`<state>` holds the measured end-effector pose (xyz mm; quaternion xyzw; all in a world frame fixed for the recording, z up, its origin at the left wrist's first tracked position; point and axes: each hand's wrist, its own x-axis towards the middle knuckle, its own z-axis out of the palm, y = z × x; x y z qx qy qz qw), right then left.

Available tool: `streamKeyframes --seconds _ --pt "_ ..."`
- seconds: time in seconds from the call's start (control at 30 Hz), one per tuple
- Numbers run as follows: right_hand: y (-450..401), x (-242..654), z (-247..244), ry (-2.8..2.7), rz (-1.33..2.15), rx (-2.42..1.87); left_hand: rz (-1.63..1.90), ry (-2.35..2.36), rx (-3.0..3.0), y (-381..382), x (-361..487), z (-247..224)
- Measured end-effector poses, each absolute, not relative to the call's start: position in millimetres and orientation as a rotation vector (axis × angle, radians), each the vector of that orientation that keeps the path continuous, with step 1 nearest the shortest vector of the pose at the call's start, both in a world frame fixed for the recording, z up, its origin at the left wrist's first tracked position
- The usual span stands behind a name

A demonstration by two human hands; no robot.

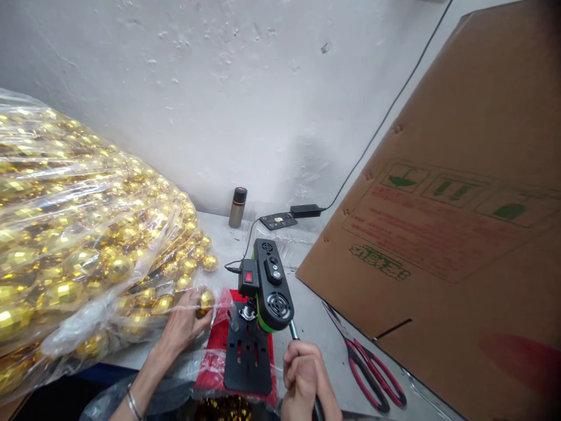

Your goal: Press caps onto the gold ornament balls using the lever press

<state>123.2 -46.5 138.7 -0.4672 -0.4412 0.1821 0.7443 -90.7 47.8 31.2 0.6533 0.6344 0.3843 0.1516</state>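
Note:
A big clear plastic bag (94,307) of shiny gold faceted balls fills the left side. My left hand (186,324) reaches in at its open edge, fingers closed around one gold ball (205,301), with a fold of plastic near it. My right hand (309,383) grips the dark handle of a lever (293,331), which runs up to a black and green tabletop machine (272,286). The machine has round vent grilles and a small box with a red switch (248,276). Its slotted black base plate (248,365) rests on a red sheet (213,351).
Red-handled scissors (372,374) lie right of the lever, beside a large cardboard box (438,234). Toward the wall stand a dark-capped bottle (237,207), a black patterned card-like item (278,220) and a power adapter (305,210) with its cable. More gold glitter (223,409) shows below the table edge.

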Motion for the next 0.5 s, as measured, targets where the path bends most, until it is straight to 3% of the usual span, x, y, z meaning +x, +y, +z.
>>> streamKeyframes --seconds 0.3,0.5 --pt "-38.2 132.8 169.2 -1.046 0.371 -1.113 1.145 1.169 0.750 -17.0 -57.2 29.0" --pt "-30.5 146.7 173.8 -1.285 0.261 -1.032 1.183 1.311 1.089 -12.1 -12.9 10.2"
